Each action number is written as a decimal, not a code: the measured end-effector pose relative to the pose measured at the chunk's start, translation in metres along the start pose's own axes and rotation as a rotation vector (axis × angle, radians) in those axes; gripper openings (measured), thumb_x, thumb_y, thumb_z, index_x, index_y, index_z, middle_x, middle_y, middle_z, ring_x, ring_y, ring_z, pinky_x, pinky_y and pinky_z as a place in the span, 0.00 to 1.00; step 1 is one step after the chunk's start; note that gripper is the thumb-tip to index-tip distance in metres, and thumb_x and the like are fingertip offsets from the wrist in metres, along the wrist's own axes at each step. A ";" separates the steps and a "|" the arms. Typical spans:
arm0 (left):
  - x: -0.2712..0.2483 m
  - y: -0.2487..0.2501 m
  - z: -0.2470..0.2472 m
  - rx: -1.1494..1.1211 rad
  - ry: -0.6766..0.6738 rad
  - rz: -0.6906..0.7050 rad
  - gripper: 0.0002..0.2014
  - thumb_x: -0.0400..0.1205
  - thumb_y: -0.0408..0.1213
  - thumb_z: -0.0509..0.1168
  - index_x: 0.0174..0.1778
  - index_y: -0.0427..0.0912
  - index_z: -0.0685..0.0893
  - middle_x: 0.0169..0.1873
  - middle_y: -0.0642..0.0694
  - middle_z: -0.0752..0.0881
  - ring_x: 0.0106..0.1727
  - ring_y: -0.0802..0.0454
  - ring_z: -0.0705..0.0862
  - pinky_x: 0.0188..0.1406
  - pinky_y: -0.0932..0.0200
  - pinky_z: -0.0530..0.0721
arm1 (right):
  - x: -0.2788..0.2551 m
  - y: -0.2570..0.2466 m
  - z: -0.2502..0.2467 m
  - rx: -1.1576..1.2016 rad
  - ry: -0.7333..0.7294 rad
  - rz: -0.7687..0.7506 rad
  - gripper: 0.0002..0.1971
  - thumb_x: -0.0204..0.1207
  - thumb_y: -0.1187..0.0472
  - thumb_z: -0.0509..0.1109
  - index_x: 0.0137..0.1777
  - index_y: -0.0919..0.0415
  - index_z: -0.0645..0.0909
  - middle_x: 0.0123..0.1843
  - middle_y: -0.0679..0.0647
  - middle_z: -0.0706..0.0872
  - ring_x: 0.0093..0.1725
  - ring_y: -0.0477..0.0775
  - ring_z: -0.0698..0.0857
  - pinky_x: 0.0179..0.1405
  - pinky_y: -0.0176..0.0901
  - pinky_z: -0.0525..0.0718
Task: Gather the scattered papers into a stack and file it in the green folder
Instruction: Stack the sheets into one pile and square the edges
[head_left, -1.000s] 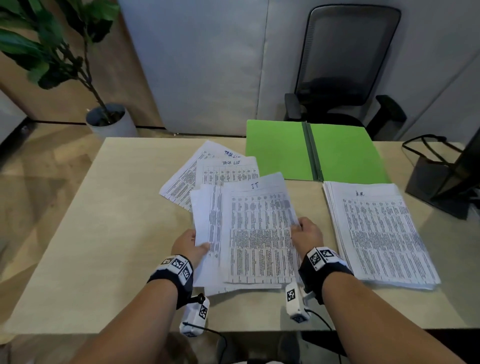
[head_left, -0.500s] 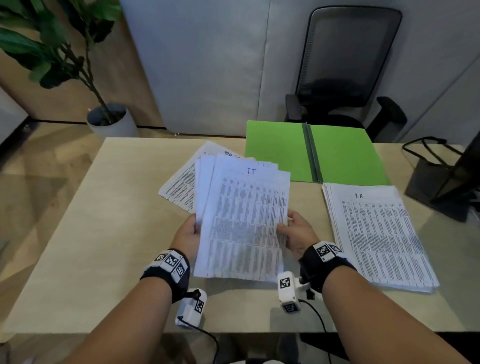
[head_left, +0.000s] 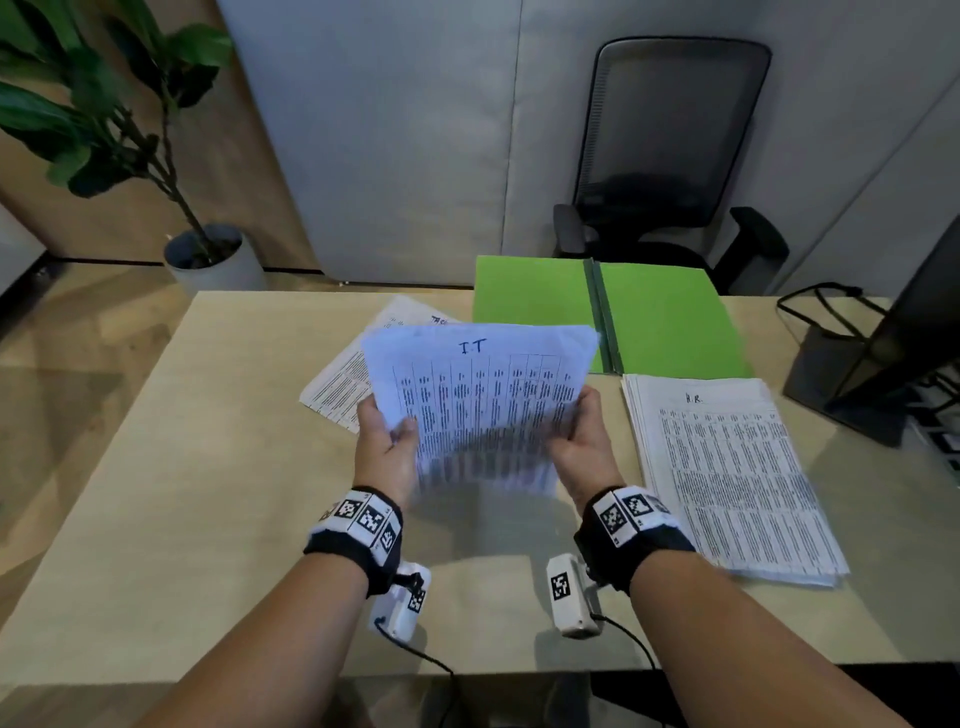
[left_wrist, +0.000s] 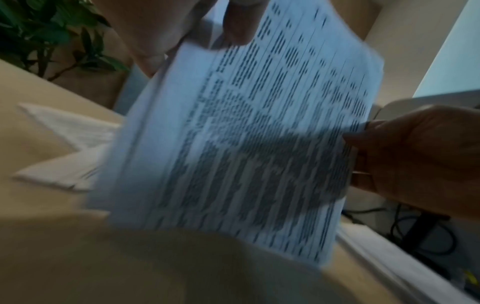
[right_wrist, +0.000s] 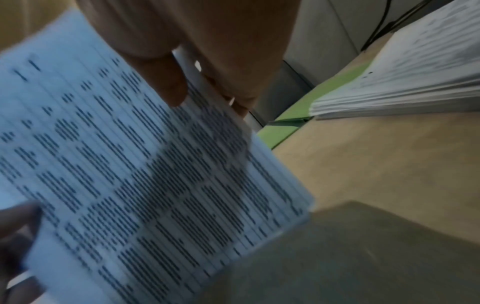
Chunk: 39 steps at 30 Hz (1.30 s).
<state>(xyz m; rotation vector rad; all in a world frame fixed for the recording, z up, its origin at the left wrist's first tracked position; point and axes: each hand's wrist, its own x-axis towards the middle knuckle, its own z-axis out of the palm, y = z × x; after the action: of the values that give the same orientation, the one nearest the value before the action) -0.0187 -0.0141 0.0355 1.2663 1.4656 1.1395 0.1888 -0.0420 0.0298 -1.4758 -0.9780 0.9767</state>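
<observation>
A sheaf of printed papers headed "IT" (head_left: 480, 395) is raised off the table and tilted up, blurred at its lower edge. My left hand (head_left: 387, 447) grips its left side, thumb on the front; my right hand (head_left: 579, 441) grips its right side. The wrist views show the same sheaf (left_wrist: 249, 133) (right_wrist: 135, 174) with each thumb pressed on the printed face. The green folder (head_left: 613, 317) lies open at the table's far edge. More printed sheets (head_left: 343, 384) lie on the table behind the sheaf. A thick stack headed "HR" (head_left: 727, 473) lies to the right.
The light wooden table (head_left: 182, 493) has bare surface to the left and front. A black office chair (head_left: 670, 156) stands behind the folder. A dark monitor stand (head_left: 883, 374) with cables sits at the far right. A potted plant (head_left: 208, 260) stands on the floor at the left.
Both hands have gathered the loose IT sheets into one sheaf and lifted it off the table, tilting its top edge up and away. The remaining sheets behind it stayed put.
</observation>
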 end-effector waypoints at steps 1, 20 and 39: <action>-0.003 -0.008 0.002 0.042 -0.024 -0.050 0.15 0.86 0.27 0.56 0.67 0.42 0.65 0.55 0.49 0.79 0.51 0.52 0.81 0.53 0.57 0.80 | -0.002 0.007 -0.001 -0.073 -0.015 0.025 0.24 0.77 0.79 0.60 0.58 0.46 0.68 0.53 0.48 0.82 0.53 0.47 0.81 0.55 0.48 0.83; -0.045 0.009 0.213 0.330 -0.532 -0.128 0.25 0.80 0.27 0.62 0.74 0.47 0.74 0.47 0.54 0.85 0.40 0.60 0.84 0.37 0.70 0.80 | 0.025 0.066 -0.218 -0.714 0.435 0.338 0.28 0.73 0.75 0.54 0.73 0.59 0.74 0.66 0.61 0.80 0.64 0.65 0.80 0.65 0.50 0.78; -0.048 -0.030 0.283 0.474 -0.521 -0.196 0.25 0.78 0.30 0.66 0.73 0.42 0.75 0.44 0.51 0.83 0.46 0.53 0.82 0.52 0.64 0.78 | 0.035 0.095 -0.277 -1.059 0.315 0.484 0.39 0.69 0.70 0.66 0.81 0.58 0.58 0.74 0.59 0.65 0.70 0.66 0.67 0.71 0.57 0.69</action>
<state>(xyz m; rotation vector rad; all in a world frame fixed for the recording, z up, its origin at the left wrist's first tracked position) 0.2559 -0.0363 -0.0505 1.5489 1.4488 0.2919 0.4682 -0.1072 -0.0394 -2.7474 -0.9530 0.4807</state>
